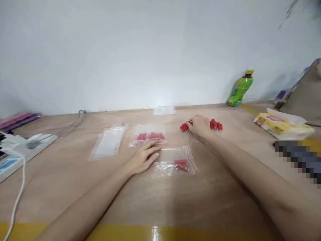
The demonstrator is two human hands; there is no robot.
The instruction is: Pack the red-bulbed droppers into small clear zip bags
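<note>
My left hand lies with its fingers stretched out and slightly spread, the fingertips at the left edge of a clear zip bag. Inside that bag are two red-topped droppers, lying flat. Farther right, my right hand reaches down among a loose pile of droppers with clear stems and red rubber tops. Its fingers are curled inward, and what they grip is hidden behind the hand. Just beyond my left hand rests a filled zip bag with several red tops showing through.
Flat bags lie left of the filled one, and another bag is near the wall. A green bottle, a yellow wipes pack and a pixelated dark object stand or lie right. A power strip with cables is left.
</note>
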